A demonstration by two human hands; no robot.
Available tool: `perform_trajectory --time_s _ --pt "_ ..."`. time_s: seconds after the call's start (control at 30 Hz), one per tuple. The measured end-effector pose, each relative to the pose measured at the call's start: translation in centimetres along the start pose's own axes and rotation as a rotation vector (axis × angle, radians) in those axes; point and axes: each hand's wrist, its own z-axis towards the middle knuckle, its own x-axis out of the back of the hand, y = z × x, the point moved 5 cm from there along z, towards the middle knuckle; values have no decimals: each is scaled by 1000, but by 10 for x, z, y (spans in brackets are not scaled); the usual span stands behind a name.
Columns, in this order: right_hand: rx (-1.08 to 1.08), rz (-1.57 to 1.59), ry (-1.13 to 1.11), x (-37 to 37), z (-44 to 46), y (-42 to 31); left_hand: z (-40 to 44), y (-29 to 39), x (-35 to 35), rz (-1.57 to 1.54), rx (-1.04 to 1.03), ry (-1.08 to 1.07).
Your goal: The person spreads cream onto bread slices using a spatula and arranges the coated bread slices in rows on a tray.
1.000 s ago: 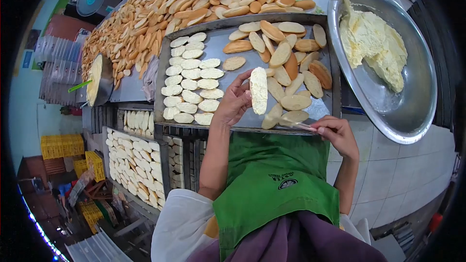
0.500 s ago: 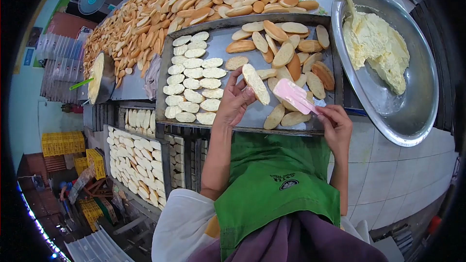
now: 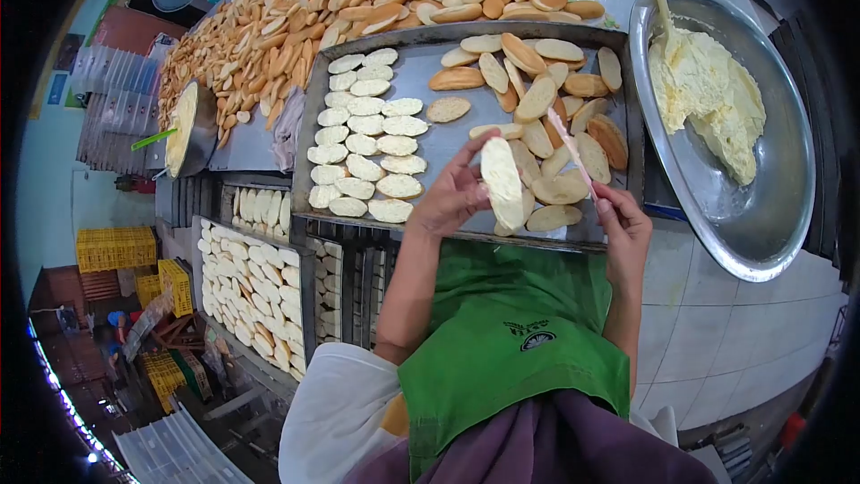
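Observation:
My left hand (image 3: 454, 193) grips an oval bread slice (image 3: 502, 181) by its edge, its face covered with pale cream. In my right hand (image 3: 620, 213) is the handle of a pink spatula (image 3: 571, 145), its blade turned nearly edge-on and apart from the slice. Both hands are over the near part of a metal tray (image 3: 430, 40). Rows of cream-coated slices (image 3: 365, 122) lie on the tray's left side. Plain bread slices (image 3: 537, 97), some crust up, are heaped on its right side.
A steel basin (image 3: 778, 229) of pale cream (image 3: 708, 90) with a long-handled tool stands at right. Behind the tray spreads a large pile of bread pieces (image 3: 296, 22). A pot (image 3: 204, 130) with a green handle and a rack tray (image 3: 251, 282) of coated slices are at left.
The slice in my left hand has moved right and down and now stands more upright, its coated face towards me. The spatula has swung from flat to edge-on, blade pointing up.

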Motion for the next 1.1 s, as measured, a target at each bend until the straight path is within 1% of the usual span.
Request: perform_trajectory --time_s 0.07,0.1,0.17,0.2,0.27,0.33,0.4,0.43,0.5,0.53,0.6,0.63,0.67,0.73,0.93,1.03,1.07,1.1 --pt "-214 216 -150 -2 -6 7 -1 4 8 35 -15 29" --pt "-217 217 -150 0 -7 8 -2 6 10 72 -25 55" --pt "-281 202 -229 -2 -11 11 -6 14 15 118 -56 99" --pt "-288 203 -235 -2 -11 12 -10 18 23 117 -54 108" --pt "-277 182 -174 3 -13 13 -27 33 47 251 -169 257" --pt "-273 167 -166 8 -13 16 -49 49 59 428 -153 457" --pt "-259 156 -151 10 -12 17 -67 52 74 638 -86 526" --pt "-277 157 -146 10 -11 18 -73 50 78 640 -84 535" --pt "-296 160 -144 8 -11 20 -84 40 84 751 86 569" --pt "-302 166 -151 7 -10 21 -87 37 84 752 86 572" --pt "-305 174 -157 5 -10 19 -90 32 85 903 140 569" --pt "-307 185 -165 5 -10 16 -91 31 88 949 94 575" --pt "-308 196 -174 4 -10 15 -91 30 89 950 93 575" --pt "-306 199 -170 6 -11 16 -90 31 91 1066 133 607" --pt "-331 190 -139 13 -14 19 -93 33 102 1070 214 639" --pt "-321 181 -146 14 -14 22 -94 37 105 1049 217 646" --pt "-308 171 -156 14 -14 22 -91 43 106 1050 215 646" --pt "-307 172 -156 14 -13 22 -86 56 103 1080 142 666"
